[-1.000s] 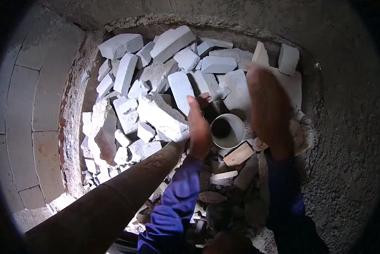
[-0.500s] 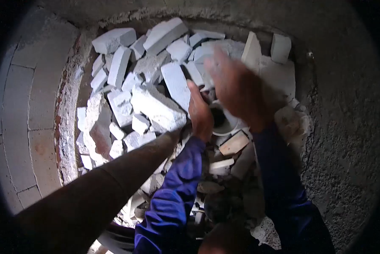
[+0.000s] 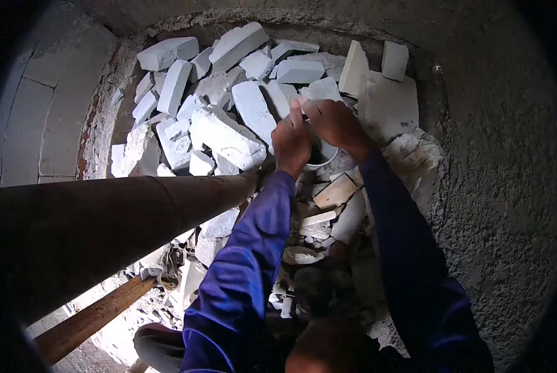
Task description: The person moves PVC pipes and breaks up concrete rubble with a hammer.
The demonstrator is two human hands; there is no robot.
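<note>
My left hand [image 3: 292, 143] is closed with the thumb pointing up, at the left side of a white round rim [image 3: 322, 165] with a dark opening. From the right, my right hand [image 3: 339, 127] reaches over the same opening, its fingers pressed together and meeting the left thumb. What lies between the fingers is hidden or too small to name. Just left of the hands leans a long white block [image 3: 253, 112]. Below the rim lies a tan flat piece [image 3: 335, 191] among the rubble.
Broken white blocks [image 3: 228, 138] are heaped behind and to the left. A thick dark pole [image 3: 123, 205] crosses from the left towards my left wrist. A wooden bar [image 3: 95, 320] lies lower left. Rough concrete [image 3: 496, 205] borders the right; a pale slab [image 3: 387, 105] leans at the back right.
My right hand has come down from its raised, stretched-out position to meet the left. My left hand has curled closed. The view has shifted, and the pole now lies flatter across it.
</note>
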